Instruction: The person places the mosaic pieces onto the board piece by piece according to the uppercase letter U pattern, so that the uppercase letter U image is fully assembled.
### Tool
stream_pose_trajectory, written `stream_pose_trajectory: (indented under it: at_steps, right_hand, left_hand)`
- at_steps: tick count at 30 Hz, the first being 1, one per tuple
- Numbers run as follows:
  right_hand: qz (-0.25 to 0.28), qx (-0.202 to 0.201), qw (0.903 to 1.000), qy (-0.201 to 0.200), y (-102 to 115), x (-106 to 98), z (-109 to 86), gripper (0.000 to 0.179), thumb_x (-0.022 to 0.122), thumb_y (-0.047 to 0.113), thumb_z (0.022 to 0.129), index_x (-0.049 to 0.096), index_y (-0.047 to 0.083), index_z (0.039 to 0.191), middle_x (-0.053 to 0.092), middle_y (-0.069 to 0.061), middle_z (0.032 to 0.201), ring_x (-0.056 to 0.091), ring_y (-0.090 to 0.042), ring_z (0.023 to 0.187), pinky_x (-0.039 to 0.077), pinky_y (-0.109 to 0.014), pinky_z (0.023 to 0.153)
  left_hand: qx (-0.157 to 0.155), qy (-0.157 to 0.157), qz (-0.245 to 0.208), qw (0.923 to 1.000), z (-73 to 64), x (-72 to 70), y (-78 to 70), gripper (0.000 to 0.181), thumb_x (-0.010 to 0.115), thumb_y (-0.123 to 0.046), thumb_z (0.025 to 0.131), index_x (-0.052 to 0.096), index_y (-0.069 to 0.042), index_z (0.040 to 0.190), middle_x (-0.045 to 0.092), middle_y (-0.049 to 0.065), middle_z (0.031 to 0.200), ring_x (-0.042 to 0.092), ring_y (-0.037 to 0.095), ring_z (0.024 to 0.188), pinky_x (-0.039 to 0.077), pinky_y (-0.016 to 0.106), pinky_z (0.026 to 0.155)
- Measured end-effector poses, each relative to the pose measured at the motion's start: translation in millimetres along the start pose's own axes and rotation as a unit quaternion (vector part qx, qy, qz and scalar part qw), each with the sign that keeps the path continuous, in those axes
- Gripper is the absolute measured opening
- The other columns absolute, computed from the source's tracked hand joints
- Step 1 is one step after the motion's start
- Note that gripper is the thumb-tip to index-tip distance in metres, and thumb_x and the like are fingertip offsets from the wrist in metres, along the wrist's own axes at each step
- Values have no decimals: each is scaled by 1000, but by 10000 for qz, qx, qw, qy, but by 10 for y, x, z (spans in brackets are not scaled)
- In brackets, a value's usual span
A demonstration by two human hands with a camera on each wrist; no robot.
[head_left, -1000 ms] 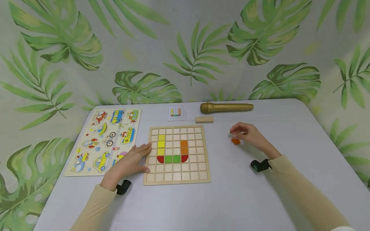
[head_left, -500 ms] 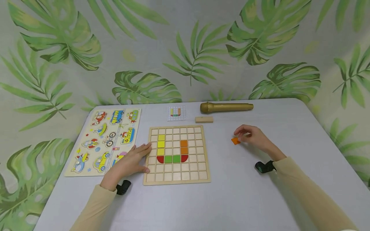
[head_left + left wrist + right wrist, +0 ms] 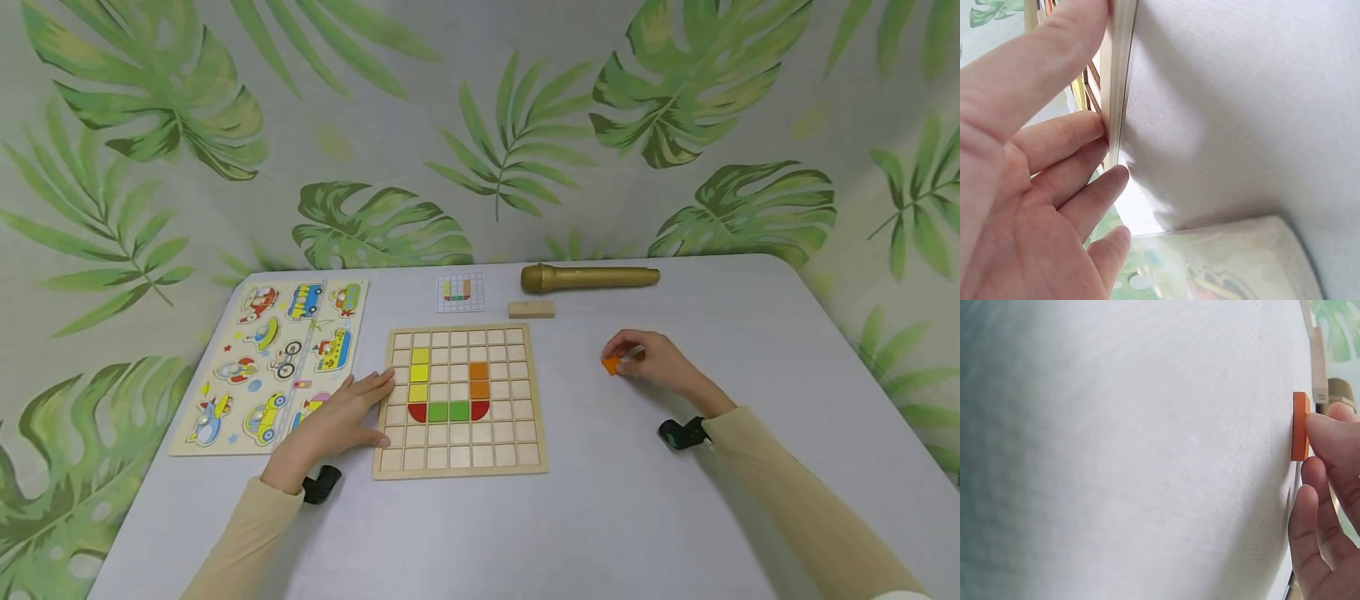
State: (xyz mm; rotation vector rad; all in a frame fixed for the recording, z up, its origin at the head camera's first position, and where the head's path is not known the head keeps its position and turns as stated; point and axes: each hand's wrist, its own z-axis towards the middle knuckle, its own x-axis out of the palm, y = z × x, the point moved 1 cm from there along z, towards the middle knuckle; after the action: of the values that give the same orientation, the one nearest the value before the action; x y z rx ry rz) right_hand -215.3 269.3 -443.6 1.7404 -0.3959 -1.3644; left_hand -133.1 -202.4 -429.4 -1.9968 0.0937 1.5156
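On the left edge of the wooden grid board (image 3: 510, 458) rests my left hand (image 3: 330, 429), its fingers spread out. In the left wrist view, its fingertips and thumb touch the board's side (image 3: 1119, 81). Set in the grid is a U shape: yellow tiles (image 3: 419, 374) at left, green tiles (image 3: 448, 411) along the bottom, red rounded corners (image 3: 480, 410) and two orange tiles (image 3: 478, 381) at right. To the right of the board, my right hand (image 3: 648, 362) pinches a loose orange square tile (image 3: 609, 365) at the tabletop. The right wrist view shows the thumb against this tile (image 3: 1299, 427).
Behind the board lie a pattern card (image 3: 460, 292) with the same U, a small wooden block (image 3: 531, 310) and a gold microphone (image 3: 588, 277). A vehicle puzzle board (image 3: 247, 337) lies at the left, close to my left forearm. Leaf-print cloth hangs behind the table.
My right hand first shifted slightly right, turning the orange tile flat, then came back left with its fingers closing over the tile. My left hand and the board stay put.
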Motion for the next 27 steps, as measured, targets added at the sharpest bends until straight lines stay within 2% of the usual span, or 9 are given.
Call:
stream_pose_trajectory:
  at_steps: [10, 15, 20, 23, 27]
  right_hand:
    - [-257, -88, 9996, -36, 7, 7, 14, 22, 68, -12, 78, 66, 0, 98, 65, -12, 100, 55, -28, 93, 49, -41, 82]
    - [-322, -26, 9995, 18, 164, -15, -21, 18, 63, -15, 79, 65, -5, 94, 64, -15, 95, 53, -31, 89, 47, -44, 82]
    - [-245, -16, 9996, 102, 380, -38, -34, 14, 57, -16, 82, 64, -8, 93, 63, -19, 91, 54, -32, 85, 48, -34, 75]
    - [-124, -107, 9998, 131, 329, -8, 37, 13, 58, -13, 85, 64, -7, 94, 64, -16, 92, 54, -28, 85, 46, -26, 70]
    - [178, -222, 9995, 156, 251, 75, 179, 12, 60, -8, 86, 66, -3, 96, 64, -12, 94, 54, -24, 84, 46, -25, 69]
  left_hand:
    - [11, -11, -11, 10000, 8, 6, 19, 88, 82, -26, 73, 38, 6, 143, 26, 15, 154, 23, 38, 140, 10, 53, 114]
    - [8, -11, 8, 10000, 6, 6, 15, 89, 82, -27, 73, 38, 6, 143, 26, 15, 154, 23, 38, 140, 10, 53, 115]
    - [40, -23, 40, 10000, 6, -2, 9, 88, 82, -26, 73, 38, 6, 143, 27, 16, 154, 24, 38, 139, 11, 54, 114]
    - [49, -13, 48, 10000, 9, -5, 5, 88, 82, -25, 73, 38, 6, 143, 28, 17, 153, 25, 38, 139, 12, 55, 114]
    - [21, 20, 19, 10000, 7, -5, 1, 88, 82, -25, 74, 38, 6, 143, 27, 17, 153, 25, 38, 139, 11, 55, 114]
